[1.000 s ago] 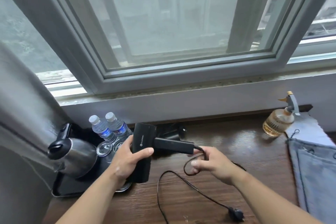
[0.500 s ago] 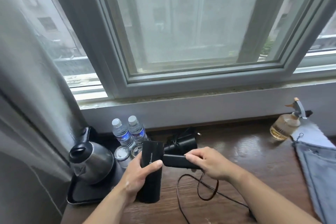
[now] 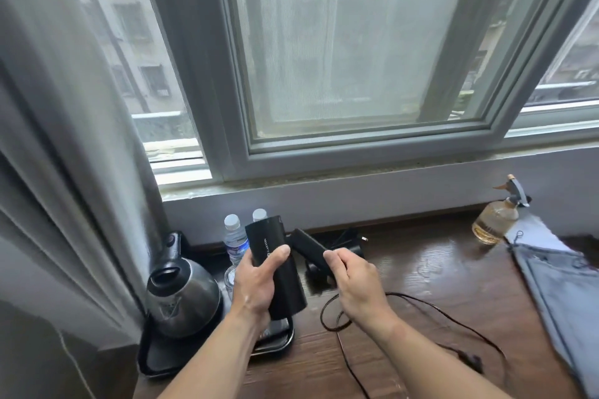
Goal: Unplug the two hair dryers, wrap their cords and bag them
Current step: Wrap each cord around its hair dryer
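Note:
My left hand [image 3: 256, 282] grips the barrel of a black hair dryer [image 3: 275, 266], held above the wooden desk. The dryer's handle [image 3: 308, 249] points right and away, and my right hand [image 3: 353, 278] holds its lower end. Its black cord [image 3: 421, 304] loops on the desk below my right hand and runs right to the plug [image 3: 473, 363]. A second black hair dryer [image 3: 350, 241] lies against the wall behind the handle, mostly hidden, with its plug prongs showing. A grey-blue cloth bag [image 3: 560, 288] lies at the right.
A steel kettle [image 3: 181, 291] stands on a black tray [image 3: 162, 363] at the left with two water bottles [image 3: 235, 238] and glasses. An amber spray bottle [image 3: 496, 220] stands at the back right. A curtain [image 3: 64, 139] hangs at the left; the window sill runs behind the desk [image 3: 437, 266].
The view has tilted up and left. I have raised the dryer and tipped its handle further away. My right hand has slid down the handle to its cord end.

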Tool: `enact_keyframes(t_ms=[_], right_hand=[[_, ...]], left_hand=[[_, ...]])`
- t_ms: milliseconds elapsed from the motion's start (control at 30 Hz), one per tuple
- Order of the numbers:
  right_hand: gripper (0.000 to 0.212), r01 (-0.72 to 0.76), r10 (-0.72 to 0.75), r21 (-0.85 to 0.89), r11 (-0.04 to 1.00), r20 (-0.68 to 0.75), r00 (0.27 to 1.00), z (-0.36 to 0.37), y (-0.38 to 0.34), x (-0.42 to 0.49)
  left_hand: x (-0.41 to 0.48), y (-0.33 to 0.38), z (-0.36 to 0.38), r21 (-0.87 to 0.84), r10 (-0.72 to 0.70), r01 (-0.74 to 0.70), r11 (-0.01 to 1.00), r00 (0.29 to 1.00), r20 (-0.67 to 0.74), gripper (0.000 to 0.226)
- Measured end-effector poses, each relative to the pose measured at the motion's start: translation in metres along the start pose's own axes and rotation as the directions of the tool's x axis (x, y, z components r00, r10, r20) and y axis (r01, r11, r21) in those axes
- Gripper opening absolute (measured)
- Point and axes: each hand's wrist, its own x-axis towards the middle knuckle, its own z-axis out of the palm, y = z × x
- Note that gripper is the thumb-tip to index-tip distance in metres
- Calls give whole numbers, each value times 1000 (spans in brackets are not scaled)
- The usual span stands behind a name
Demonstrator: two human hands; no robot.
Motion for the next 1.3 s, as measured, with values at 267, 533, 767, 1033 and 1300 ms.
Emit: enact_keyframes(t_ms=[267,533,767,1033,1300], right_hand=[[28,51,-50,10,999,-115,992,26,-20,-10],[16,-67,44,321,945,78,996,2,-18,-4],[15,-42,-62,206,978,477,877,-81,-18,34],[23,-122,-26,377,918,365,931,-92,-2,45],[20,-284,125,389,876,386,914,-97,46,15]], left_hand=[[-14,8,6,-296,51,-54,954,999,-17,36],[-18,16,4,-363,-62,70,929,998,33,51],[-6,43,-51,285,-231,120,951,889,395,79],[-38,29,-13,332,-179,51,942,913,367,53],[-27,27,-14,108,-39,31,994,996,75,55]])
